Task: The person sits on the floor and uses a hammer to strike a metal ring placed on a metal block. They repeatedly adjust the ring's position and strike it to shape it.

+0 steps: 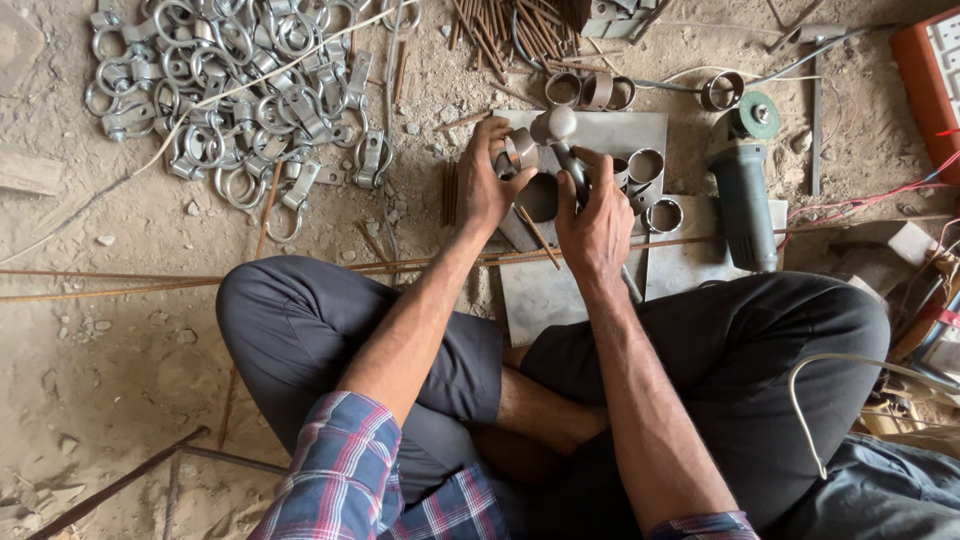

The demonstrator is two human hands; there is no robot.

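I sit cross-legged on a dusty floor. My left hand [484, 180] is closed on a small metal ring piece [520, 150] and holds it on a grey steel plate [610, 130]. My right hand [598, 222] grips the handle of a hammer whose round head [556, 124] rests just beside the ring piece. Loose metal rings [645, 165] lie on the plate to the right of my right hand.
A large heap of finished metal clamps [235, 90] lies at the upper left. Rusty rods [510, 35] are piled at the top. An angle grinder [745, 175] lies to the right, with a red box [935, 85] beyond. A long thin rod [150, 275] crosses the floor.
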